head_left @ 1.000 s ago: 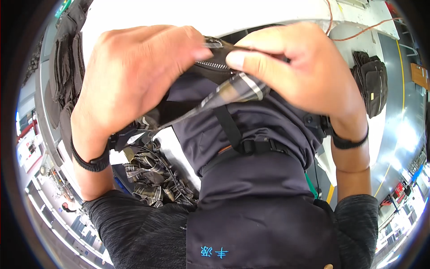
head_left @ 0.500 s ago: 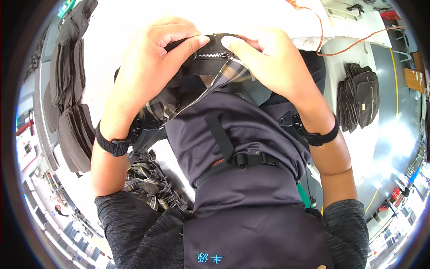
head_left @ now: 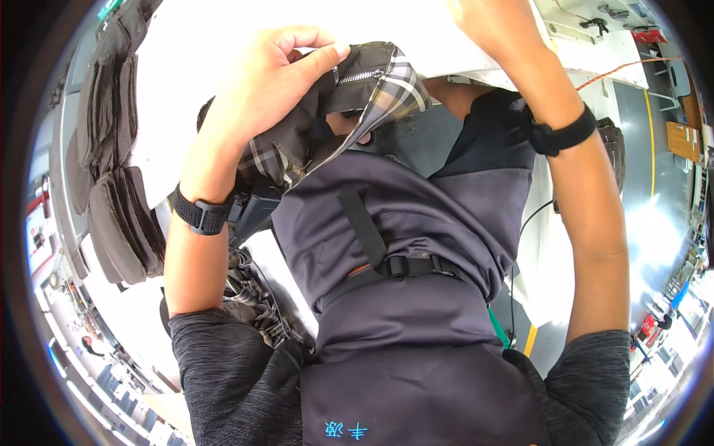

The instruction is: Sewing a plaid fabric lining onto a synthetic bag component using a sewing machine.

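My left hand (head_left: 279,78) pinches the upper edge of a dark fabric piece with plaid lining (head_left: 405,88), thumb against the fingers. A short silver zipper (head_left: 358,77) is set into its dark panel, near the fingertips. The piece hangs over the near table edge, its plaid side folded outward on the right, and its lower part droops toward my lap. My right hand (head_left: 494,26) is away from the fabric, above the white table at the top edge; its fingers are cut off by the frame.
Stacks of dark fabric pieces (head_left: 126,223) stand at the left. Another dark stack (head_left: 613,149) is partly hidden behind my right forearm. Plaid fabric (head_left: 249,293) is heaped beside my left elbow. An orange cord (head_left: 621,72) runs at the upper right, near a clamp (head_left: 595,27).
My right hand has let go of the fabric and moved up and to the right, over the table. The fabric's right side now hangs loose. My left hand keeps its pinch.
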Tool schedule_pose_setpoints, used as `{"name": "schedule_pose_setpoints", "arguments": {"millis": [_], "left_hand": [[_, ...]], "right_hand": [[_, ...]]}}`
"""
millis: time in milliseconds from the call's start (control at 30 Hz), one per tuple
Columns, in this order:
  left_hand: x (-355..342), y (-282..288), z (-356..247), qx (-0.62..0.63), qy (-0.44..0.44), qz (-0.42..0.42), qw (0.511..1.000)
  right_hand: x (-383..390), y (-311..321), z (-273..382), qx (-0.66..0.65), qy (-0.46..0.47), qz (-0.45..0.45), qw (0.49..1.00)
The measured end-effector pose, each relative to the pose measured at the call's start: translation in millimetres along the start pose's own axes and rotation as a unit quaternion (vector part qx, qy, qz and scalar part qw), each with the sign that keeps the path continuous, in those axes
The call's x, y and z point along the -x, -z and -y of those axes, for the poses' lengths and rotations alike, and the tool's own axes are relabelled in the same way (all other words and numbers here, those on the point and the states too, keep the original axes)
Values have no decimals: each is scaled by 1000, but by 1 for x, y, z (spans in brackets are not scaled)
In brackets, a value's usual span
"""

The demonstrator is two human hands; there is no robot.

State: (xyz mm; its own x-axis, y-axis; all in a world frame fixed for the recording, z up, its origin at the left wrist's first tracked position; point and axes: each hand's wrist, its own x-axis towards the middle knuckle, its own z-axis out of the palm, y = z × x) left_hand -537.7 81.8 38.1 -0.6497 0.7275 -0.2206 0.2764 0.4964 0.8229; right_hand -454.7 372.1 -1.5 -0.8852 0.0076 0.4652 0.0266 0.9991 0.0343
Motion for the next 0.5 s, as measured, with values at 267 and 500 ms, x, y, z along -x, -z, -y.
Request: {"name": "schedule_pose_setpoints", "arguments": {"millis": [267,500], "left_hand": [[8,-2,-2,-30,-14,-26,999],[0,-6,14,95,-69,-35,993]], "right_hand": [[5,83,60,-706,-379,134,583],[45,109,142,-879,-405,199,151]]}}
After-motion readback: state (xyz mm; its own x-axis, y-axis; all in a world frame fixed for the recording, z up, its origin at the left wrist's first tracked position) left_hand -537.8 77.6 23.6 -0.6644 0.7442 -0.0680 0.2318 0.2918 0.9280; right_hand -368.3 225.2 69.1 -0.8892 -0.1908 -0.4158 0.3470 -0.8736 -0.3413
